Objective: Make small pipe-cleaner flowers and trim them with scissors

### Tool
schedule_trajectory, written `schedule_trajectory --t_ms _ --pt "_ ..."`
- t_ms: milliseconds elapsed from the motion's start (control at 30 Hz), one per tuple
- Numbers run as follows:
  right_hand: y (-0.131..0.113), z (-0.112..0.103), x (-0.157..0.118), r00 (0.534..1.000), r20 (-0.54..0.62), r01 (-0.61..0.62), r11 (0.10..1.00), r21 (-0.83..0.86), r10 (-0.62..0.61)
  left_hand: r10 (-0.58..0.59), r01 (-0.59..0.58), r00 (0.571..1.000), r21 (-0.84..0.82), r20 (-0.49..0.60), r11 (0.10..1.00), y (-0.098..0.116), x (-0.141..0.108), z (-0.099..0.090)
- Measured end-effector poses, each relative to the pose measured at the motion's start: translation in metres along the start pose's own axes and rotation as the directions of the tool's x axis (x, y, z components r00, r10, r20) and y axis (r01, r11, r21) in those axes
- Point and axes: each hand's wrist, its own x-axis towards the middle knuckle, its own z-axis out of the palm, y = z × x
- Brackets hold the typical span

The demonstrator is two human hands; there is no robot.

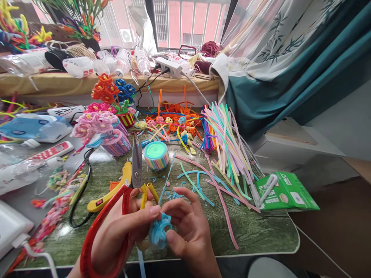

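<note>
Near the table's front edge, my left hand (124,224) pinches a fuzzy light-blue pipe-cleaner flower (159,231) between thumb and fingers. The red-handled scissors (137,166) hang on that same hand, their loops around it and their blades slightly apart, pointing away from me. My right hand (188,226) curls in from the other side, its thumb and fingertips on the flower. A thin blue strand (167,177) runs up from between the hands. Left of the scissors lies a yellow glue gun (108,192), partly hidden by them.
A striped round pot (156,156) stands ahead of the hands. Loose pipe cleaners (214,185) and a large bundle (228,143) lie to the right, beside a green packet (290,191). Finished flower pots (116,141) stand left. A black cord (89,170) loops across the table.
</note>
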Motion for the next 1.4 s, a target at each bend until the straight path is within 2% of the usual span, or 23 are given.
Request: schedule_trajectory --t_ms 133,267,400,533,633,767,900,1000,1167,1267,1400 --pt "0.001 -0.001 -0.001 1.000 0.014 0.012 1.000 0.019 -0.012 -0.037 0.037 0.999 -0.007 0.020 0.999 0.001 0.001 -0.001" --pt "0.002 -0.003 0.000 0.999 0.028 -0.031 0.998 0.063 0.029 0.013 -0.005 0.996 0.099 -0.087 0.995 0.001 -0.001 -0.002" --pt "0.004 -0.001 0.003 0.994 0.040 -0.103 0.988 0.118 0.099 0.092 -0.060 0.975 0.161 -0.201 0.985 0.006 -0.005 0.009" --pt "0.006 0.005 0.005 0.992 -0.014 -0.126 0.985 0.117 0.129 0.171 -0.127 0.956 0.187 -0.240 0.974 0.008 -0.006 0.017" --pt "0.005 0.009 0.007 0.993 -0.043 -0.107 0.989 0.106 0.112 0.184 -0.142 0.952 0.182 -0.244 0.973 0.005 -0.003 0.013" --pt "-0.001 0.009 0.010 0.998 -0.050 -0.024 0.999 0.028 0.025 0.164 -0.125 0.975 0.235 -0.153 0.964 0.003 0.001 0.002" --pt "-0.005 0.006 0.013 0.994 -0.019 0.109 0.992 -0.064 -0.111 0.101 -0.067 0.988 0.257 -0.119 0.964 0.005 0.004 -0.002" --pt "-0.006 0.003 0.014 0.976 0.021 0.219 0.960 -0.174 -0.218 0.099 -0.062 0.984 0.235 -0.150 0.970 0.002 0.005 0.000" --pt "-0.009 0.000 0.012 0.919 0.100 0.390 0.839 -0.379 -0.382 0.131 -0.085 0.967 0.208 -0.220 0.974 -0.010 0.002 -0.001" --pt "-0.010 0.001 0.012 0.899 0.110 0.428 0.801 -0.419 -0.423 0.131 -0.085 0.965 0.202 -0.226 0.976 -0.011 0.002 -0.002" --pt "-0.009 0.004 0.014 0.885 0.091 0.446 0.777 -0.444 -0.456 0.145 -0.102 0.965 0.197 -0.219 0.975 -0.002 0.000 0.002"
